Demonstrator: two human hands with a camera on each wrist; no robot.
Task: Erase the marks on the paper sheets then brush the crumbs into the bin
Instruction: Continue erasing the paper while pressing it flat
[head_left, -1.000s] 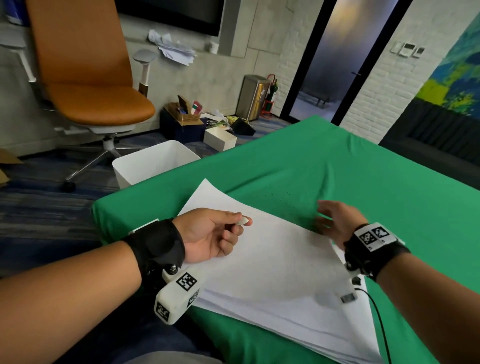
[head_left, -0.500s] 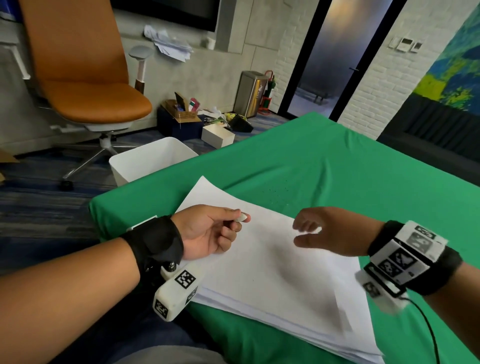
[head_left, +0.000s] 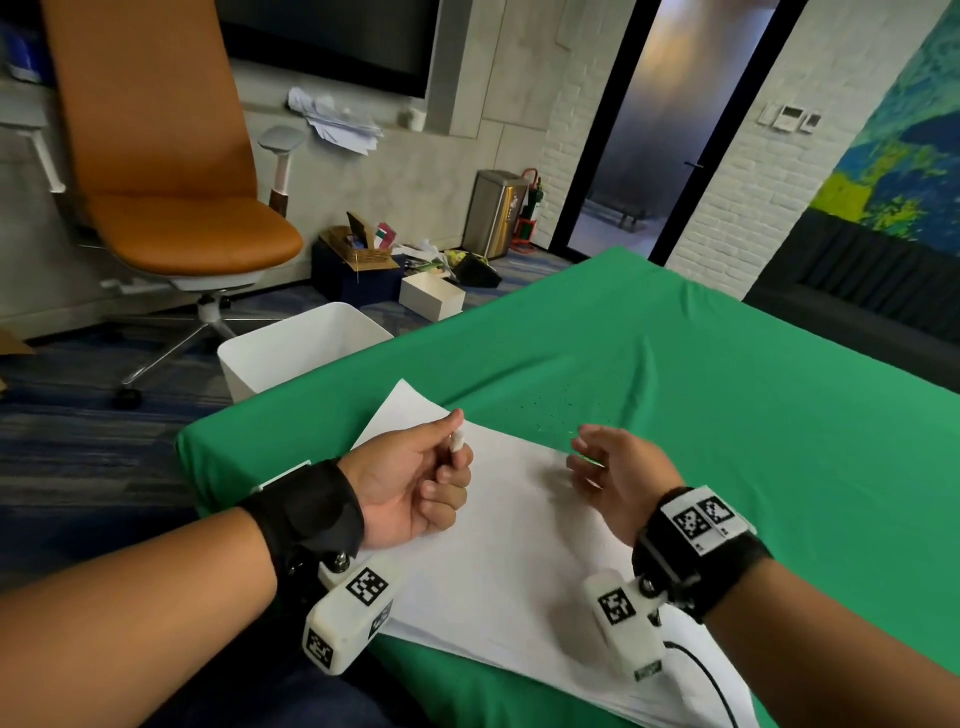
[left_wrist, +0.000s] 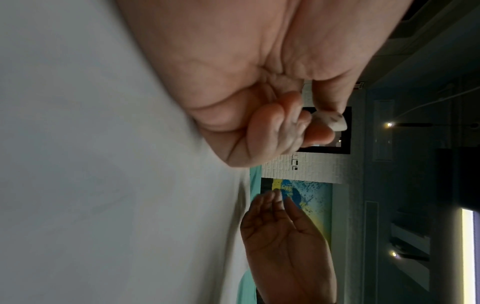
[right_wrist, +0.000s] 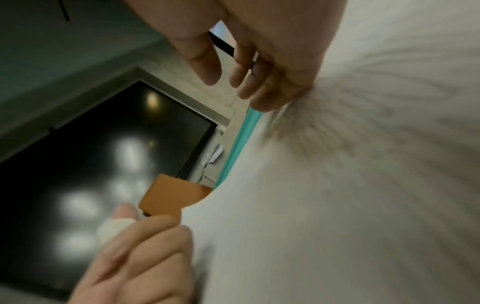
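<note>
The left hand (head_left: 410, 486) pinches a small, worn white eraser (head_left: 457, 440) between thumb and forefinger, over the thin, floppy paper sheets (head_left: 498, 551). The right hand (head_left: 618, 475) hovers with fingers loose at the stack's 1 o'clock edge. Light crumbs (head_left: 558, 415) dot the green-covered surface (head_left: 727, 395) there; the white bin (head_left: 291, 348) stands at 11 o'clock.

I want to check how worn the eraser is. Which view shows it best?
The left wrist view: the eraser sits close and sharp, pinched in the left hand, its rounded end smudged. The head view shows only a small white tip; the right wrist view shows it blurred.
</note>
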